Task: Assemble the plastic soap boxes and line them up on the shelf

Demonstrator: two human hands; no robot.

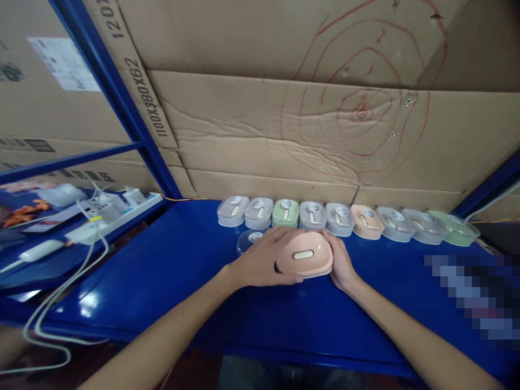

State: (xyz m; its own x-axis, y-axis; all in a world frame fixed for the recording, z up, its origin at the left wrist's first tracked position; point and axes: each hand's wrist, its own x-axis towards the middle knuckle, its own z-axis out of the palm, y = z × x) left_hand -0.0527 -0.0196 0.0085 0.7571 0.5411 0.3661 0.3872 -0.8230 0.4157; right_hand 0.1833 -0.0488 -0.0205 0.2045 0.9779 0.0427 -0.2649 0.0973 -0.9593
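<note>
Between both hands, above the blue table [162,260], is a peach rounded plastic box [320,254] with a cream oval piece in the middle of its face. My left hand [262,260] grips its left side, fingers over the far edge and thumb along the near edge. Around the right end, my right hand [340,262] is closed on it, with some fingers hidden behind. A clear plastic lid [245,242] with a round sticker lies just beyond my left hand, partly covered by it.
Along the back stand similar boxes with clear lids: several grey [312,216], a green one [285,214] and a peach one [366,222] among them. Cardboard [244,124] rises behind. At left are a power strip [122,214] and white cables [52,309].
</note>
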